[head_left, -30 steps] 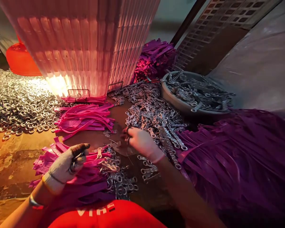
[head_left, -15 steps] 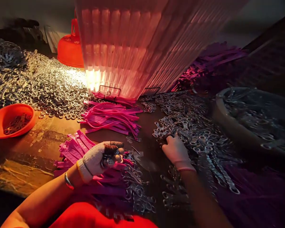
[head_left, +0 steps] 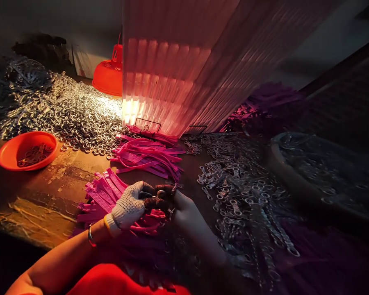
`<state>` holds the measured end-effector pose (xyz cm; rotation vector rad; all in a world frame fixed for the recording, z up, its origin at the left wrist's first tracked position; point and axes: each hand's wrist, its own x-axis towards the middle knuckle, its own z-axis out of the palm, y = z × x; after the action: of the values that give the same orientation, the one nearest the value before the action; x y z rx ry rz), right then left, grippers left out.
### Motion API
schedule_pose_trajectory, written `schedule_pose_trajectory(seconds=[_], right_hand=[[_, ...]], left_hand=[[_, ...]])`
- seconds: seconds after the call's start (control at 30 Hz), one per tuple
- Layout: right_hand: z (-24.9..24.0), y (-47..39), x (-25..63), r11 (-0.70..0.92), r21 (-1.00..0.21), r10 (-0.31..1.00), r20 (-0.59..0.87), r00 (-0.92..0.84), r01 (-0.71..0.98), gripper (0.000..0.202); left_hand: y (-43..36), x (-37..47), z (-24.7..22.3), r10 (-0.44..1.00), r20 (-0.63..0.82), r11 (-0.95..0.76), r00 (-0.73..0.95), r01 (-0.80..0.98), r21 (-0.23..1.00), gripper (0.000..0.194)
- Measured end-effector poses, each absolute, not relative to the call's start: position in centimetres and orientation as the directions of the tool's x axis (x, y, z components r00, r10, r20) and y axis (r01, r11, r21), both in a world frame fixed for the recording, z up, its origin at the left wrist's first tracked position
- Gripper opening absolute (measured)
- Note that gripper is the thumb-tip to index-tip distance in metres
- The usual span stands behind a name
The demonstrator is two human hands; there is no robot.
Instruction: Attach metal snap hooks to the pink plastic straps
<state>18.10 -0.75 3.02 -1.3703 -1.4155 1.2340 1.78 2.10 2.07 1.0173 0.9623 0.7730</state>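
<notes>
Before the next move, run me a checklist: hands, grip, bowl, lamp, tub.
1. Hands together: ok. The left hand and right hand meet at the fingers, above the nearer pink strips.
2. Grip on small parts: cannot tell. The dark fingertips and shadow hide what is held.
3. Red bowl upright: ok. It stands on the table with metal pieces inside.
4. Lamp lit: ok. It brightens the ring pile.
5. Light on the tub: not ok. It sits in deep shade, its contents blurred.
</notes>
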Motion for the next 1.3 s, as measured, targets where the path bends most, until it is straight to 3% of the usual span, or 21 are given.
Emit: schedule_pose_trajectory(seconds=[0.2, 0.27, 0.37, 0.5, 0.57, 0.7, 0.77, 0.87, 0.93, 1.13, 1.3], right_hand=[[2.9, -1.4, 17.6, -0.075, -0.971, 0.986, -0.039, 0.16, 0.228, 0.032], [3.0, -1.8, 17.5, -0.053, -0.957, 0.986, -0.005, 0.167, 0.285, 0.031], [2.9, -1.8, 18.0, 0.029, -0.926, 0.995, 0.064, 0.08, 0.376, 0.034], [2.7, -1.3, 18.7, 0.283, -0.83, 0.954, 0.195, -0.226, 0.48, 0.044], [2.8, -1.0, 18.8, 0.359, -0.772, 0.926, 0.226, -0.302, 0.524, 0.039], [3.4, -0.6, 19.2, 0.342, -0.604, 0.939, 0.192, -0.285, 0.72, 0.016], [3.8, -0.2, 19.5, 0.33, -0.541, 0.942, 0.133, -0.308, 0.773, 0.015], [4.0, 0.5, 20.0, 0.342, -0.517, 0.934, 0.091, -0.347, 0.785, 0.021], [3.7, 1.0, 20.0, 0.358, -0.547, 0.929, 0.124, -0.35, 0.757, 0.022], [1.2, 1.2, 18.7, 0.305, -0.634, 0.945, 0.293, -0.144, 0.711, 0.013], [-0.2, 2.7, 20.2, 0.173, -0.623, 0.984, 0.141, -0.108, 0.763, 0.019]], left_hand=[[1.8, 0.8, 1.6, 0.809, -0.348, 0.43, 0.475, -0.073, 0.9, 0.026], [1.8, 0.7, 1.9, 0.796, -0.362, 0.441, 0.485, -0.056, 0.896, 0.025], [2.0, 0.5, 2.6, 0.747, -0.373, 0.479, 0.55, -0.056, 0.876, 0.032], [2.4, 0.5, 3.1, 0.682, -0.405, 0.499, 0.609, 0.018, 0.867, 0.033], [2.6, 0.5, 2.8, 0.683, -0.406, 0.472, 0.607, 0.057, 0.88, 0.031], [3.1, 0.3, 1.9, 0.71, -0.414, 0.43, 0.57, 0.115, 0.896, 0.033], [3.5, 0.2, 1.8, 0.72, -0.391, 0.383, 0.573, 0.142, 0.913, 0.031], [4.0, 0.4, 2.0, 0.776, -0.26, 0.165, 0.575, 0.213, 0.963, 0.026], [4.3, 0.7, 2.2, 0.788, -0.229, 0.109, 0.572, 0.236, 0.966, 0.027], [5.3, 2.1, 1.4, 0.764, -0.38, 0.458, 0.522, -0.024, 0.888, 0.035], [6.9, 3.1, 0.5, 0.726, -0.436, 0.597, 0.532, -0.172, 0.784, 0.028]])
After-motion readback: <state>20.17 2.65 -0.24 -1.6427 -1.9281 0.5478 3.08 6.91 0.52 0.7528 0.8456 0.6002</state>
